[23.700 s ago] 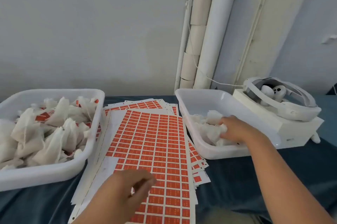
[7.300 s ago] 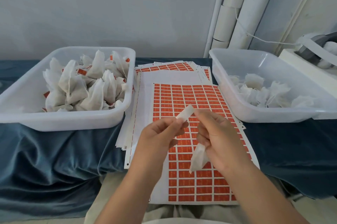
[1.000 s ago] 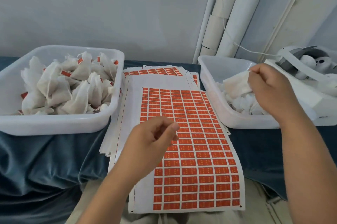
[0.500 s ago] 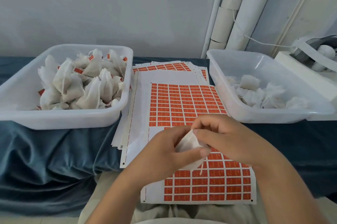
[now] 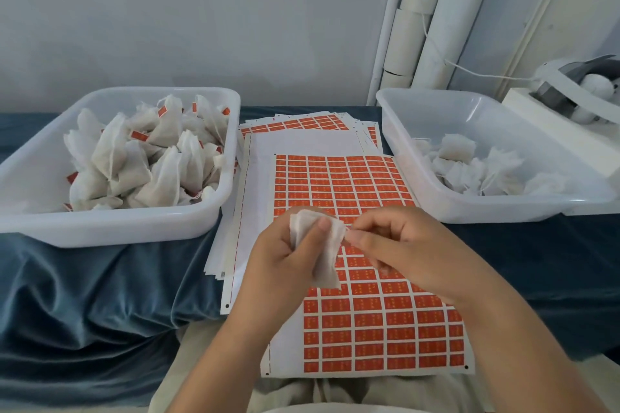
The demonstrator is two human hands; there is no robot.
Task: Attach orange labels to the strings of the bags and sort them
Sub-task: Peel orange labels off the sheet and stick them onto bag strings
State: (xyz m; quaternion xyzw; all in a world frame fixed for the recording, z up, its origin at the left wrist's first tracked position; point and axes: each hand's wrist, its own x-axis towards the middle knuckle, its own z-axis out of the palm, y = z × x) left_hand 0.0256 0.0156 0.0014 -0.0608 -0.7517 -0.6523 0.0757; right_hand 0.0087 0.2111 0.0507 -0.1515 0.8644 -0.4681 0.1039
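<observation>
My left hand [image 5: 285, 265] grips one white bag [image 5: 323, 261] in front of me, thumb pressed across its upper part and the other fingers curled behind it, so the bag hangs down past my palm. My right hand [image 5: 399, 244] is just beside it, fingers [image 5: 365, 239] bent, with thumb and forefinger pinching at the bag's right corner; the string itself is too fine for me to make out. Both hands are above the near half of the sheet of orange labels [image 5: 369, 312], which lies on top of a stack of sheets in the middle of the desk [image 5: 536, 271]. The left tub [image 5: 134, 228] holds a heap of labelled bags [image 5: 151, 160] with orange tags showing. The right tub [image 5: 436, 207] holds a few plain bags [image 5: 469, 167] lying loosely along its bottom. A blue cloth [image 5: 84, 295] covers the desk under both tubs.
</observation>
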